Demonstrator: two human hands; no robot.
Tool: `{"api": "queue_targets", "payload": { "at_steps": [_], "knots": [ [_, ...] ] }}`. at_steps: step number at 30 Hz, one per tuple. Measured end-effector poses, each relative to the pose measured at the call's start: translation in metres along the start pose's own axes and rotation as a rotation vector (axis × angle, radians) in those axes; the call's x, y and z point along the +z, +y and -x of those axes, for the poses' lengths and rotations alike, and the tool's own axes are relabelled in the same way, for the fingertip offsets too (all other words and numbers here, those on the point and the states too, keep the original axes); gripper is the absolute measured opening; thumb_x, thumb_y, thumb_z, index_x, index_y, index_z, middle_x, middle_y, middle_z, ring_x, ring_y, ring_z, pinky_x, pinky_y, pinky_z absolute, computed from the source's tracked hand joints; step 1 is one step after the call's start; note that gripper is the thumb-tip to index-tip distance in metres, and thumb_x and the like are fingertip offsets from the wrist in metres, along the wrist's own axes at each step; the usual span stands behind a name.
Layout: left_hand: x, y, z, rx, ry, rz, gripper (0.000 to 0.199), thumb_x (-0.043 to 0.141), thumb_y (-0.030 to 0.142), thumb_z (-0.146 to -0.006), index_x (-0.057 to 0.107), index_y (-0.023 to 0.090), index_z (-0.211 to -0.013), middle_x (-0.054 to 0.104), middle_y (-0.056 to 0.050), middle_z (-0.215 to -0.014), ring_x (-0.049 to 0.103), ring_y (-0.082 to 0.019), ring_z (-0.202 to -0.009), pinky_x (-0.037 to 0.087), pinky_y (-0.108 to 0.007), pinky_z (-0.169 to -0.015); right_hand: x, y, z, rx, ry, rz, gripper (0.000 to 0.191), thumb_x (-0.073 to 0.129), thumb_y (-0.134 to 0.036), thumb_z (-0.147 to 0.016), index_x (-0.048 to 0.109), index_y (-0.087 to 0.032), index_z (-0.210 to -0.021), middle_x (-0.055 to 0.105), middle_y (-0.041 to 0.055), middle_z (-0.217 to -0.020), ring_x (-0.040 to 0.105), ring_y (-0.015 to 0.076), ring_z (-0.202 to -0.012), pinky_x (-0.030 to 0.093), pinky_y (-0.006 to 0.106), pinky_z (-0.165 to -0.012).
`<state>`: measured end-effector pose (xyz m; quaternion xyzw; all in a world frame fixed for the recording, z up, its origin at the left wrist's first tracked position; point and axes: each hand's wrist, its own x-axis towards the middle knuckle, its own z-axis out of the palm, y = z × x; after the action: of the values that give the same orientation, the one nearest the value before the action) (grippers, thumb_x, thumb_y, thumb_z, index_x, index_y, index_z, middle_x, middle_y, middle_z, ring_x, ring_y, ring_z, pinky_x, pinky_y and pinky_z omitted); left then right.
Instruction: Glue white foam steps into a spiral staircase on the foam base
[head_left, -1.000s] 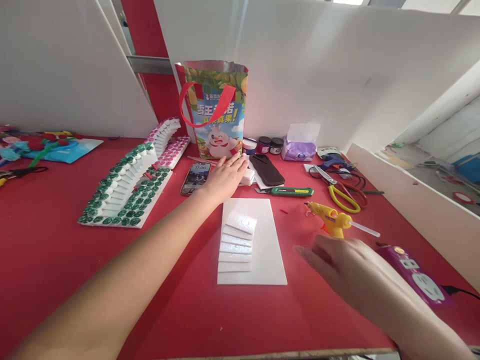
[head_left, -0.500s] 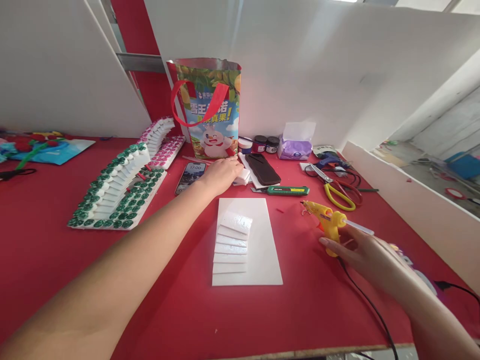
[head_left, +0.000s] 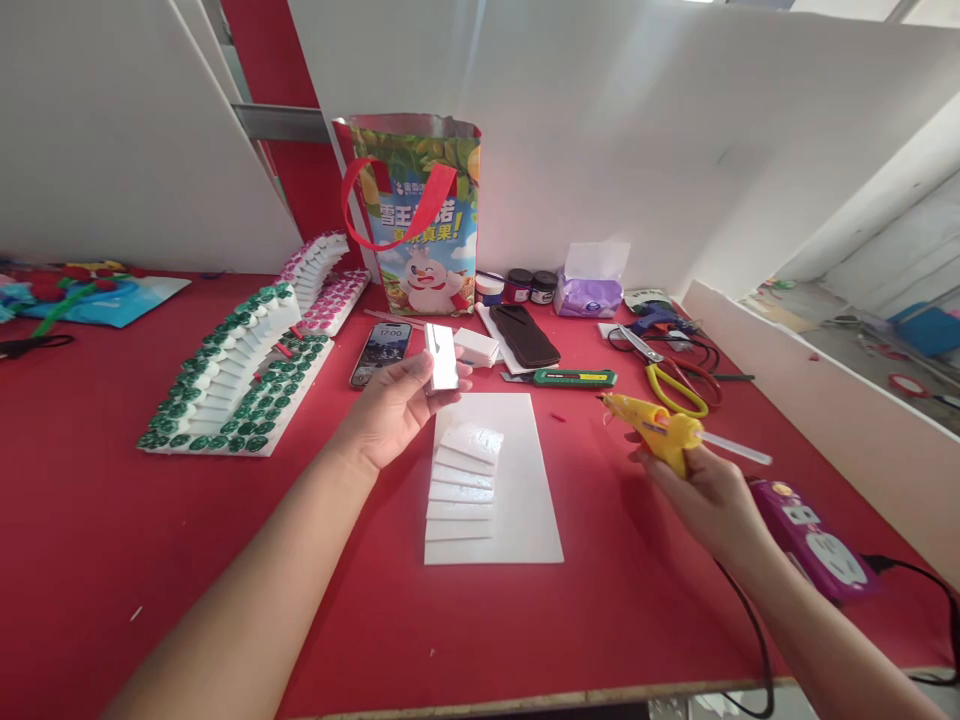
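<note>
My left hand (head_left: 401, 405) is closed on a small white rectangular piece (head_left: 442, 357), held up between thumb and fingers above the far edge of a white board (head_left: 529, 480). Overlapping white pieces (head_left: 461, 495) lie in a stepped row on that board, the far ones shiny on top. A stack of similar white pieces (head_left: 478, 347) sits just behind my left hand. To the right, my right hand (head_left: 694, 480) grips a yellow hot glue gun (head_left: 652, 425) by its handle. Its nozzle points left, and a clear glue stick (head_left: 735, 447) sticks out at the back.
Behind the board lie a green utility knife (head_left: 574, 379), a dark phone (head_left: 523, 335) and a lit phone (head_left: 381, 353). Scissors (head_left: 675, 388) rest at right, near a purple power strip (head_left: 814, 545). Green-dotted white stepped pieces (head_left: 232, 385) stand left, beside a printed bag (head_left: 424, 230).
My left hand has drawn back from the stack with a white piece in its fingers. My right hand has wrapped round the glue gun's handle and lifted it.
</note>
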<state>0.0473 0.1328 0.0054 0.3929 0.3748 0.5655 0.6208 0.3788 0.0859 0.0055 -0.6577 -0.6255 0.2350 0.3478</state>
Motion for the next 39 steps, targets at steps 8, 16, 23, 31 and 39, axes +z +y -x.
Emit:
{"api": "queue_targets", "payload": {
  "at_steps": [8,16,23,31,39],
  "knots": [
    [-0.001,-0.005,0.003,-0.124,-0.027,0.201,0.041,0.072,0.047,-0.087,0.073,0.016,-0.114,0.074,-0.011,-0.115,0.071,-0.017,-0.092,0.059,-0.027,-0.084,0.014,-0.099,-0.006,0.038,-0.310,-0.732,0.027,0.070,-0.046,-0.085,0.070,-0.019,-0.086,0.067,0.0069,-0.082,0.060,0.0173,-0.064,0.051,0.030,-0.055],
    [-0.006,-0.008,0.004,-0.024,-0.042,0.173,0.032,0.080,0.043,-0.081,0.077,0.016,-0.099,0.075,-0.009,-0.113,0.070,-0.019,-0.095,0.058,-0.031,-0.089,0.070,-0.103,-0.020,-0.183,-0.366,-0.844,0.026,0.063,-0.043,-0.089,0.066,-0.020,-0.078,0.064,0.0036,-0.081,0.059,0.0175,-0.074,0.052,0.033,-0.072],
    [0.001,-0.004,0.010,-0.075,-0.108,0.050,0.032,0.085,0.046,-0.074,0.079,0.016,-0.082,0.078,-0.010,-0.092,0.072,-0.021,-0.082,0.052,-0.030,-0.070,0.071,-0.100,-0.007,-0.166,-0.335,-0.753,0.025,0.062,-0.041,-0.088,0.064,-0.021,-0.073,0.063,0.0034,-0.073,0.058,0.0183,-0.069,0.050,0.034,-0.069],
    [0.005,-0.007,0.012,-0.101,-0.174,0.071,0.029,0.085,0.045,-0.075,0.081,0.016,-0.082,0.078,-0.009,-0.085,0.072,-0.021,-0.082,0.051,-0.029,-0.069,0.070,-0.097,-0.008,-0.206,-0.310,-0.761,0.027,0.061,-0.036,-0.090,0.064,-0.020,-0.069,0.061,0.0031,-0.070,0.057,0.0174,-0.069,0.049,0.032,-0.065],
    [0.003,-0.009,0.012,-0.103,-0.222,0.100,0.026,0.082,0.042,-0.080,0.081,0.016,-0.081,0.078,-0.010,-0.088,0.072,-0.020,-0.083,0.051,-0.029,-0.074,0.071,-0.093,-0.008,-0.231,-0.328,-0.781,0.023,0.060,-0.032,-0.092,0.066,-0.019,-0.073,0.061,0.0026,-0.071,0.056,0.0160,-0.068,0.048,0.031,-0.063]
  ]
}}
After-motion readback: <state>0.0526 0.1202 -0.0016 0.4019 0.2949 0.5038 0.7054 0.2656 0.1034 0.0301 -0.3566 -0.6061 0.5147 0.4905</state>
